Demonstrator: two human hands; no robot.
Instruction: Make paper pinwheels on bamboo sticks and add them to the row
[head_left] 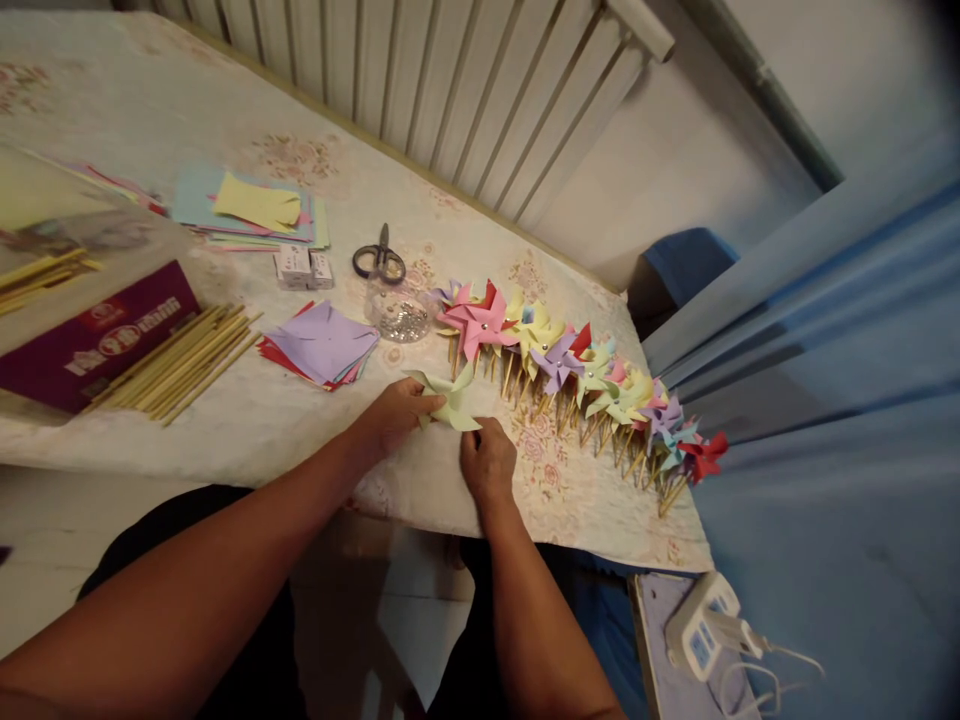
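scissors, wooden sticks, power strip

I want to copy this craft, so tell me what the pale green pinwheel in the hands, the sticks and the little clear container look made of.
The pale green pinwheel, held by the left hand and right hand, looks like thin matte paper with creased, folded blades. The sticks look like bare bamboo or wood, pale yellow. The clear container seems plastic or glass; it is see-through, with shiny bits inside.

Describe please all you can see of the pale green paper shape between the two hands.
The pale green paper shape looks like a thin folded pinwheel with curled pointed blades. It lies flat on the table near its front edge. The left hand grips its left side; the right hand touches its lower right blade.
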